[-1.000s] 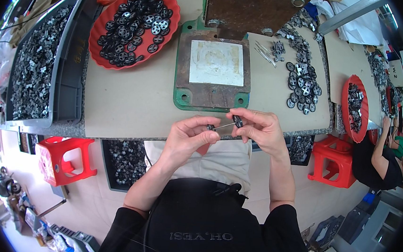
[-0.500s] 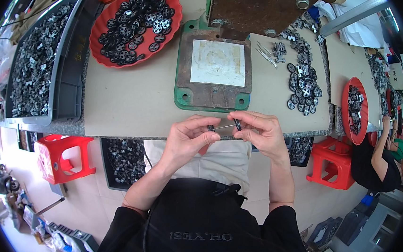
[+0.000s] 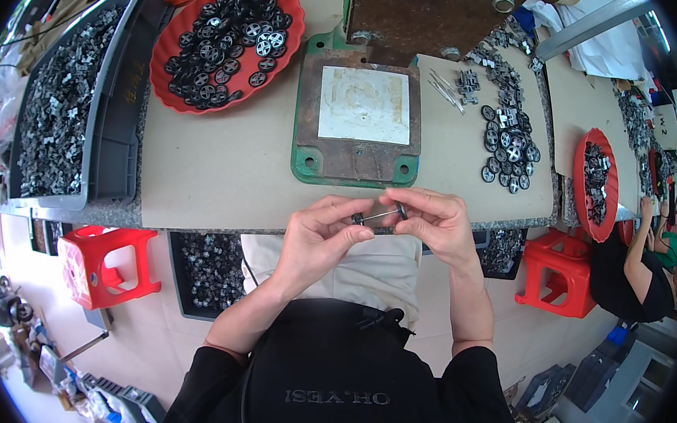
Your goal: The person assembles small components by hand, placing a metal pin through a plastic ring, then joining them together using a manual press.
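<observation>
Over the table's front edge, my left hand (image 3: 322,234) pinches a small black toy wheel (image 3: 358,219) between thumb and fingers. A second black wheel (image 3: 401,210) is pinched by my right hand (image 3: 438,222), slightly higher. A thin metal axle (image 3: 379,215) spans the gap between the two wheels; whether its left end sits inside the left wheel is too small to tell. Just beyond my hands stands a green and brown metal press base (image 3: 358,159) with a white plate (image 3: 365,105) on top.
A red scalloped bowl (image 3: 158,78) of black wheels lies left of the press, beside a grey crate (image 3: 125,139) full of small dark parts. On the right are piled wheels (image 3: 510,149) and loose axles (image 3: 446,89). Red stools (image 3: 561,265) flank me; another person (image 3: 628,270) sits at far right.
The wheel in my left hand has dropped a little and tilted, and my left fingers have shifted around it. My right hand has barely moved.
</observation>
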Action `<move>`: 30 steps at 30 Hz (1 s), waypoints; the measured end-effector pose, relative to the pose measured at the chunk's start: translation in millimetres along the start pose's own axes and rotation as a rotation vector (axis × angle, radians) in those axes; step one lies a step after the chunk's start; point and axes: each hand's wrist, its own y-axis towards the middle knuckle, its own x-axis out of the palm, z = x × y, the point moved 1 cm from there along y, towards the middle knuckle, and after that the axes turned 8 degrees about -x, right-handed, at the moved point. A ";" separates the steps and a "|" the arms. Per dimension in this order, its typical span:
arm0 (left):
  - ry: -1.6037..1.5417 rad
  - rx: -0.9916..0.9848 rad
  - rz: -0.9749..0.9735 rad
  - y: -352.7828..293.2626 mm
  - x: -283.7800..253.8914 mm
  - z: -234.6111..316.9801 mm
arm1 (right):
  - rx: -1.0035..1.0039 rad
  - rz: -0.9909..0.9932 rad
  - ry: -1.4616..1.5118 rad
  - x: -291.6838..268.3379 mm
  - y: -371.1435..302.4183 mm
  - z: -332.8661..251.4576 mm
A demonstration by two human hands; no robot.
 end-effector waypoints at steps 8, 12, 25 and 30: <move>0.263 0.196 0.181 -2.1 4.3 2.1 | 0.043 0.061 -0.017 1.3 -2.6 8.6; 0.581 0.324 0.210 -8.1 10.3 14.6 | 0.152 0.095 0.023 1.5 -2.4 5.4; 0.515 0.309 0.219 -4.8 9.4 10.2 | -0.102 0.006 -0.173 -3.3 2.2 5.5; 0.730 0.517 0.300 -4.6 9.7 6.7 | 0.252 0.116 -0.131 3.4 3.0 -0.2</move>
